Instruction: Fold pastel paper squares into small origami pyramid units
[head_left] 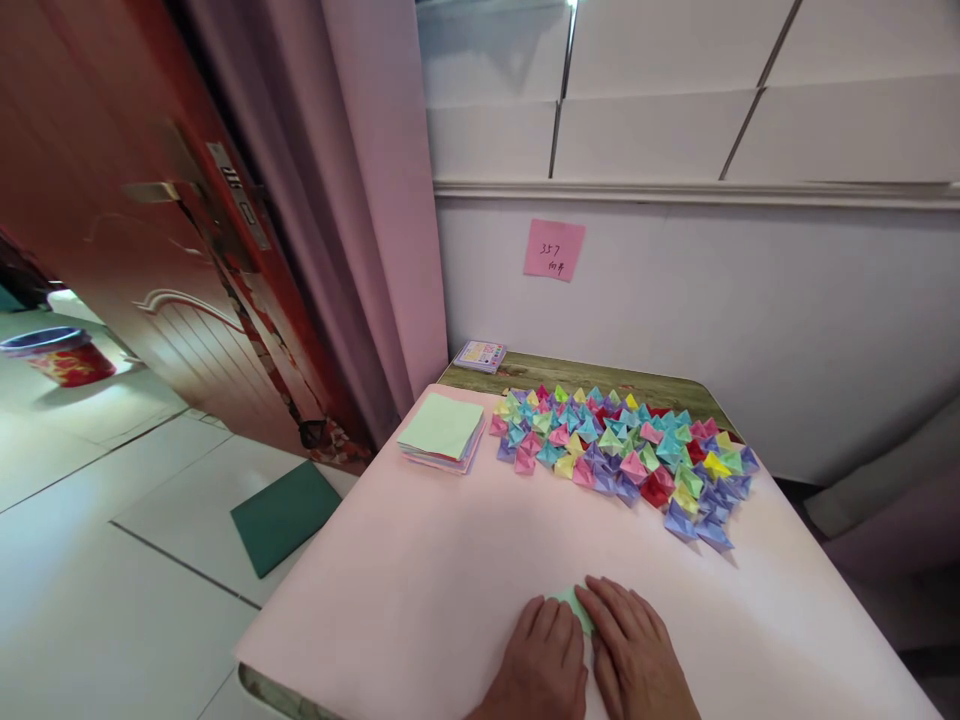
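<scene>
Where the hands meet: a green paper lies flat on the worktop at 6 o'clock, by the near edge; only a small corner shows, the rest is hidden under the hands
Fingers of the left hand: palm down, straight and close together, pressed on the paper's left part; nothing pinched
Fingers of the right hand: palm down, slightly fanned, laid over the paper's right part; nothing pinched
Paper from the fingers: the visible corner pokes out toward 12 o'clock, between the two index fingers; both hands touch it and are equally near; its long axis cannot be told, too much is covered
Stack of squares: at 10 o'clock from the hands, well apart; a green sheet on top, pink and other colours beneath
Folded shapes: many small coloured ones packed edge to edge, from 12 to 2 o'clock
Card pack: at 11 o'clock, at the far edge on bare wood
Containers: none on the worktop; a red bucket stands on the floor at 9 o'clock, contents not visible
Wall: a pink note at 12 o'clock
</scene>
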